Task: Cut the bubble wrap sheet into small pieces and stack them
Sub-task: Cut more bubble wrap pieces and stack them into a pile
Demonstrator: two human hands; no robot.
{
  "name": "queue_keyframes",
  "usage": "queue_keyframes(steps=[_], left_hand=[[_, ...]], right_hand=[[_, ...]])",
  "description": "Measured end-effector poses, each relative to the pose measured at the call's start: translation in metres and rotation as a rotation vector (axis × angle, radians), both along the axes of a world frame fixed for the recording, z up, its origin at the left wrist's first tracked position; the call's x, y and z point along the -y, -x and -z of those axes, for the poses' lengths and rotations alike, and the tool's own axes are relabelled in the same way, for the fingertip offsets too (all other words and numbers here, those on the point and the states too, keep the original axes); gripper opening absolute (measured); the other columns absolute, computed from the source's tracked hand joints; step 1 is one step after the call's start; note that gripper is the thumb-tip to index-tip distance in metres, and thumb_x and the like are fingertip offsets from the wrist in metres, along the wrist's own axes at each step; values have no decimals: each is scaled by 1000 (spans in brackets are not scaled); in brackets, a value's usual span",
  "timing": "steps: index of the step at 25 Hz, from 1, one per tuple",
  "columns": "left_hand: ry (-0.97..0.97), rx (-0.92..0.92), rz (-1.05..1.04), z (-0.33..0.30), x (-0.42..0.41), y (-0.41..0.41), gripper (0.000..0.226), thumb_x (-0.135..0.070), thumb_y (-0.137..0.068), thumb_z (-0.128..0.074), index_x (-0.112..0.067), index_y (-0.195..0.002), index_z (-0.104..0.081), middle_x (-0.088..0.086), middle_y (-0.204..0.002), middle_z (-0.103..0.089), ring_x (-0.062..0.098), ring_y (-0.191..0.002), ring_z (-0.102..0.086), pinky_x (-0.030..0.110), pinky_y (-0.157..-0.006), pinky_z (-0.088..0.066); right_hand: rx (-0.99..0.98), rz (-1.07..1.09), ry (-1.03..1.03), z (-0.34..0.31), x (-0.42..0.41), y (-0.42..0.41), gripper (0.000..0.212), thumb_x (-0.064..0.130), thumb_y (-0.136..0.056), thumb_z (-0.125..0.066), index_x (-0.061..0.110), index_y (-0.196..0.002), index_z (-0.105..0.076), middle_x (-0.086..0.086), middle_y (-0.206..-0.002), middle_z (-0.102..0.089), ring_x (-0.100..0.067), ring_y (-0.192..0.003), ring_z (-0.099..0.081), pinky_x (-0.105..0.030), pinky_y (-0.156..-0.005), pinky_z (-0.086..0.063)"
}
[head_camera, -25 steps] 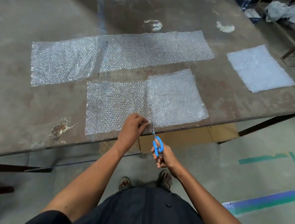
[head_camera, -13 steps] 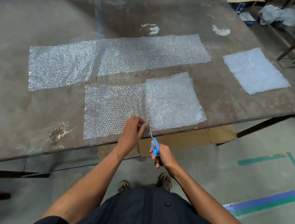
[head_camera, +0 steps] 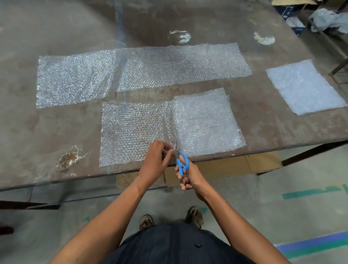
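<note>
A bubble wrap sheet (head_camera: 135, 130) lies at the table's near edge, its right part (head_camera: 205, 123) folded over and whiter. My left hand (head_camera: 156, 160) pinches the sheet's near edge just left of the fold line. My right hand (head_camera: 188, 175) grips blue-handled scissors (head_camera: 181, 160), whose blades point away from me into the sheet along that line. A long strip of bubble wrap (head_camera: 139, 70) lies farther back. A white stack of cut pieces (head_camera: 305, 86) rests at the table's right side.
The brown metal table (head_camera: 23, 133) has paint blotches (head_camera: 180, 36) and a rusty patch (head_camera: 69, 159). Cardboard (head_camera: 223, 167) lies under the table. Boxes and a crumpled cloth (head_camera: 333, 22) sit at the far right on shelving. My feet stand on the taped concrete floor.
The scissors have moved forward a little into the sheet's near edge and their handles have come closer together. My left hand keeps its pinch beside the blades. The view has shifted slightly.
</note>
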State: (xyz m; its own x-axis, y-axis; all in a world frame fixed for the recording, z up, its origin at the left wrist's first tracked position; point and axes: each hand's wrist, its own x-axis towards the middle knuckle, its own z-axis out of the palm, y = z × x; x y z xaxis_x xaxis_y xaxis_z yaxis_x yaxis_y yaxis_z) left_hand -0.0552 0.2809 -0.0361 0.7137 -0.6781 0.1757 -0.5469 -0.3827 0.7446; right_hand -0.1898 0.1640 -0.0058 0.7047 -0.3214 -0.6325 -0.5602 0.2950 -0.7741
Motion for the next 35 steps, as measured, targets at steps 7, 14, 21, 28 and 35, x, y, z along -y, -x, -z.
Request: queue_keyframes(steps=[7,14,21,28,35], left_hand=[[8,-36,-30,5,-1,-2,7,-22,-103,-64,-19,-103,-58,-10,-98,-51,4,-87,-49,17,-74,-38],[47,-147,-114,5,-1,-2,5,-28,-105,-59,-23,-105,-57,-10,-94,-57,6,-83,-55,23,-70,-43],[28,-152,-102,6,-3,-4,9,-31,-106,-58,-22,-105,-56,-7,-96,-57,8,-83,-54,26,-69,-44],[23,-151,-94,4,-3,-5,6,-27,-106,-59,-24,-103,-54,-10,-97,-54,5,-83,-52,23,-70,-41],[31,-162,-100,2,-3,-4,7,-24,-105,-58,-22,-101,-54,-6,-95,-55,11,-80,-54,31,-69,-46]], right_hand=[[-30,-44,75,-4,2,-2,44,54,-107,-53,13,-95,-64,1,-68,-58,-15,-41,-46,-22,-41,-38],[-60,-40,10,-23,9,-18,64,71,-104,-39,10,-99,-59,-1,-68,-61,-17,-40,-54,-19,-33,-24],[-61,-30,-74,-23,21,-42,61,74,-101,-43,14,-99,-59,1,-68,-57,-13,-38,-47,-19,-32,-21],[-3,-29,-20,-22,24,-47,45,56,-108,-49,14,-97,-60,1,-67,-53,-11,-40,-35,-21,-36,-18],[-32,-66,-9,-28,35,-73,62,75,-100,-46,13,-100,-53,-1,-67,-54,-12,-39,-37,-19,-32,-22]])
